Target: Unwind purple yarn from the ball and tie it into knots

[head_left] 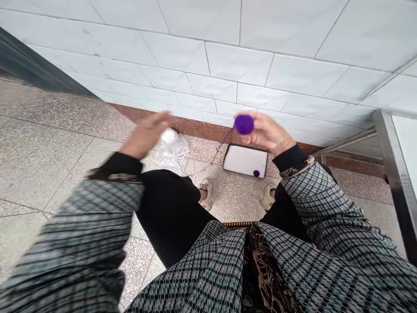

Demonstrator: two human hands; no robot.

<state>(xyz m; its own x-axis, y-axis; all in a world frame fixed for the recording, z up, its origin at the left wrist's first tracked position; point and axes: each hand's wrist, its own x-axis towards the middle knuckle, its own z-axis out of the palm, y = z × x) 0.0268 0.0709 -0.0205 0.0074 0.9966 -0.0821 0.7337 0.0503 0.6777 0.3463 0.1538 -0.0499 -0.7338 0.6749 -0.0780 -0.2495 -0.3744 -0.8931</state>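
- I see a small round ball of purple yarn (244,124), tightly wound and matte, held up in front of the white tiled wall (228,56).
- My right hand (267,134) is closed on that ball, fingers curled round its right side and thumb underneath; the ball sits at the fingertips, clear of the palm.
- A thin purple strand (224,140) drops from the ball, slanting down and left toward the floor.
- My left hand (146,132) is blurred, raised at about the same height and well apart from the ball. It touches nothing that I can make out, and I cannot tell how far its fingers are spread.
- Below the ball, a flat rectangular white tray (243,160) with a dark rim lies on the floor against the brown skirting strip; a small purple bit (256,173) rests in its near right corner.
- Left of the tray lies a loose tangle of white thread (172,148), stringy and heaped, with a rounder white lump at its top.
- The floor (48,143) is speckled terrazzo in large slabs.
- My sleeves are a woven check in grey, white and green; my trousers are plain black, and two pale shoes point toward the tray.
- A metal frame (395,174), smooth and grey, stands at the right edge.
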